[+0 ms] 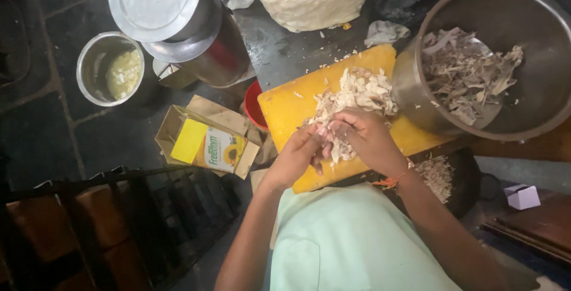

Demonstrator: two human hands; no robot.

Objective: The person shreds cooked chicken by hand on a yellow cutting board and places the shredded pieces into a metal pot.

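Far left, on the dark floor: small steel pot (110, 68) with pale green contents, beside stacked steel lidded vessels (172, 14). Below them, open cardboard box (205, 142) holding a yellow packet. Centre, on the wet grey tabletop (285, 47): yellow rectangular plastic cutting board (285, 107) carrying a heap of pale shredded meat (357, 92). Left hand (297, 154) and right hand (369, 139) meet at the heap's near edge; each grip is narrow, fingers pinched on shreds. Right: large steel bowl (535, 89) with greyish scraps, touching the board's edge.
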